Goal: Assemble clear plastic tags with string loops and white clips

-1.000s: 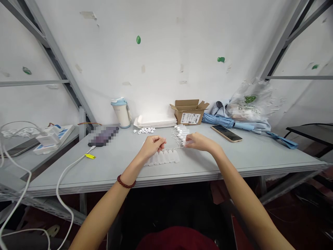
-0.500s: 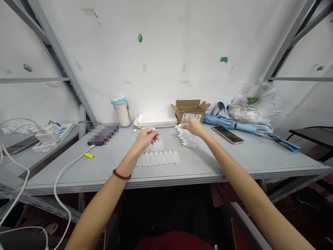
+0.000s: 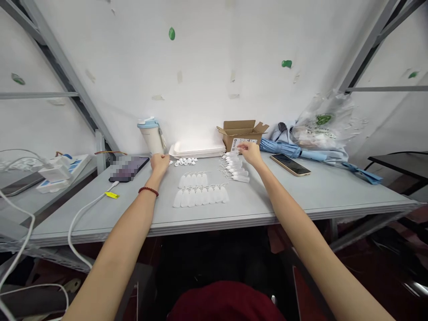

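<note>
At the back left, my left hand (image 3: 159,164) is closed beside a group of small white caps (image 3: 186,161); whatever its fingers hold is hidden. My right hand (image 3: 250,152) has its fingers slightly apart at the far end of a stack of white tube-like pieces with thin strings (image 3: 236,169), close to the topmost piece. Between my arms, translucent white tags with strings lie in two rows, a shorter back row (image 3: 193,179) and a longer front row (image 3: 200,196).
A cup with a blue lid (image 3: 152,137) stands behind my left hand. White flat envelopes (image 3: 199,149) and an opened cardboard box (image 3: 242,130) are along the wall. A phone (image 3: 290,164) and blue umbrella (image 3: 284,148) lie right; another phone (image 3: 129,169) with a cable lies left.
My left hand has moved left and back, from above the tags to beside the caps, uncovering the back row. My right hand stays by the stack, its fingers now less closed. The view has shifted slightly.
</note>
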`<state>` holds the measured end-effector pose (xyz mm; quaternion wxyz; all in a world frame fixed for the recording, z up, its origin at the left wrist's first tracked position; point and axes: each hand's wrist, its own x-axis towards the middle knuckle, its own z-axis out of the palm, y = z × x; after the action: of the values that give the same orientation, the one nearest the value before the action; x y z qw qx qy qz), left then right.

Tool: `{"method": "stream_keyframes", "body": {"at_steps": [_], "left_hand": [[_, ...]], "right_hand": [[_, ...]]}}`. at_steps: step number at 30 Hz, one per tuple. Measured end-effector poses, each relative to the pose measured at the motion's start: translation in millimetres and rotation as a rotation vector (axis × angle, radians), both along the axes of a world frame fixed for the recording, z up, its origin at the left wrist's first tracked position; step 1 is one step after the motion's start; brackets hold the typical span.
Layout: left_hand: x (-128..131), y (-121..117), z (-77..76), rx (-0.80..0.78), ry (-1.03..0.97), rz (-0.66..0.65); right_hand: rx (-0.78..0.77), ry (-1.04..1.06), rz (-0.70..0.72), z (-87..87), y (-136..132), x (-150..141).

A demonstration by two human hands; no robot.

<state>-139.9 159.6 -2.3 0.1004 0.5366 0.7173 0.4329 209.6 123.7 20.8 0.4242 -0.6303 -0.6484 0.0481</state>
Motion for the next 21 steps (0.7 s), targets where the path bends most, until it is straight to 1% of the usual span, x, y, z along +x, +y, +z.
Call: {"method": "stream_keyframes", "body": {"at_steps": [2, 4, 8, 10, 13, 17, 21], "left_hand": [[-1, -1, -2.0, -0.002, 0.05, -0.013], [1, -1, -3.0, -0.005, 0.098, -0.055], [4, -1, -5.5, -0.006, 0.178, -0.13], [4, -2, -6.7, -0.005, 0.204, -0.139], [3, -2, -8.0, -0.004, 0.233, -0.142], [0, -2, -10.9, -0.015, 0.259, -0.168], [1, -2, -14.3, -0.046, 0.263, -0.199]], "right_hand": [[0.052, -0.013, 0.066, 1.9, -14, -6], [0.058, -0.039, 0.132, -0.7, -27, -18], [-0.026, -0.176, 0.289, -9.1, -47, -46], [-0.053, -0.186, 0.36, -10.1, -53, -55], [-0.1, -0.16, 0.455, -7.3, -62, -59], [-0.173, -0.139, 0.544, -1.3, -74, -59], [-0.293, -0.124, 0.628, 2.6, -89, -60]]}}
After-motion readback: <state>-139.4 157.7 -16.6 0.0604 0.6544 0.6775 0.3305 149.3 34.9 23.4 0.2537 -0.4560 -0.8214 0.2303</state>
